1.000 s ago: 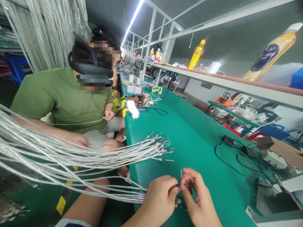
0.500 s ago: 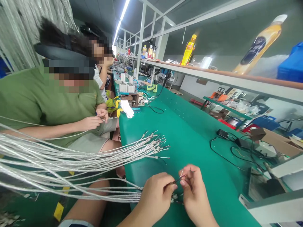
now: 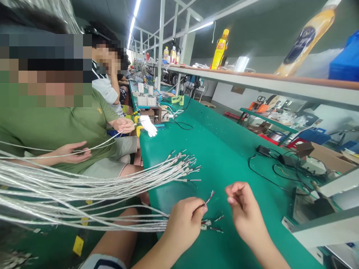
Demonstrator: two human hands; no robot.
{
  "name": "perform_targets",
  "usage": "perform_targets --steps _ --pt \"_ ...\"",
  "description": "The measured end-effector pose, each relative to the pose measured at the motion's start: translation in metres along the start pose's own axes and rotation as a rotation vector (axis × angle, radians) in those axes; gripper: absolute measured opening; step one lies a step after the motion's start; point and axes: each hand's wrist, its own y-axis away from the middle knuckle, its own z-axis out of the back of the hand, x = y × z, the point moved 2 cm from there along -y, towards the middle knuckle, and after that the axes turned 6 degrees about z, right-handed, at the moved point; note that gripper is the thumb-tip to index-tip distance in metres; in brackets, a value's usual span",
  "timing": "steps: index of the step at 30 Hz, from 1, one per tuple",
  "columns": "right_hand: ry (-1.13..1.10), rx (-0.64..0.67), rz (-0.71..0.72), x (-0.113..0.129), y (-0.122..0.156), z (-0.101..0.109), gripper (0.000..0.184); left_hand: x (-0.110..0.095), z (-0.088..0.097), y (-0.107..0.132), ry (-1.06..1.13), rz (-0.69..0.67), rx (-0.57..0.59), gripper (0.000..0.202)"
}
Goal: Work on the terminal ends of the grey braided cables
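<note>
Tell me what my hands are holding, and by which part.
Your left hand pinches a thin bundle of red, whitish and dark wires just below their free tips. Your right hand holds nothing that shows.

White strip lights [image 3: 136,8] glare along a dim ceiling [image 3: 114,9], edges stretched and soft.

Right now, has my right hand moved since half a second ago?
Yes; your right hand has moved rightward in view, away from your left hand and closer to the leftmost black power adapter.
</note>
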Motion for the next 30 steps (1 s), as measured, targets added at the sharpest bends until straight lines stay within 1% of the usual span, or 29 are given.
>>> perform_targets --steps 2,3,5,9,15,19,22,25,28,30 --pt "-0.018 -0.064 -0.013 0.005 -0.003 0.005 0.008 0.002 0.0 0.0 0.034 0.026 0.027 0.026" --pt "-0.043 -0.075 -0.024 0.007 -0.004 0.006 0.008 0.003 -0.001 0.0 0.054 0.036 0.04 0.027" --pt "-0.109 -0.05 -0.043 0.01 -0.006 0.004 0.013 0.004 -0.003 -0.001 0.078 0.043 0.057 0.029" --pt "-0.196 0.032 -0.081 0.011 -0.004 -0.009 0.024 0.006 -0.005 -0.002 0.064 0.03 0.075 0.035" --pt "-0.27 0.014 -0.126 0.008 0.001 -0.019 0.027 0.004 -0.004 -0.001 0.035 0.018 0.069 0.033" --pt "-0.274 0.019 -0.119 0.008 0.002 -0.021 0.023 0.002 -0.004 -0.002 0.042 0.011 0.062 0.033" --pt "-0.259 0.009 -0.125 0.008 0.003 -0.022 0.022 0.003 -0.004 -0.003 0.066 0.032 0.069 0.036" --pt "-0.211 -0.015 -0.142 0.01 0.005 -0.023 0.022 0.003 -0.003 -0.002 0.093 0.06 0.058 0.039" --pt "-0.173 -0.056 -0.161 0.013 0.006 -0.025 0.024 0.003 -0.002 -0.002 0.099 0.07 0.038 0.038" --pt "-0.168 -0.066 -0.165 0.015 0.008 -0.027 0.022 0.003 -0.002 -0.003 0.085 0.07 0.033 0.037"
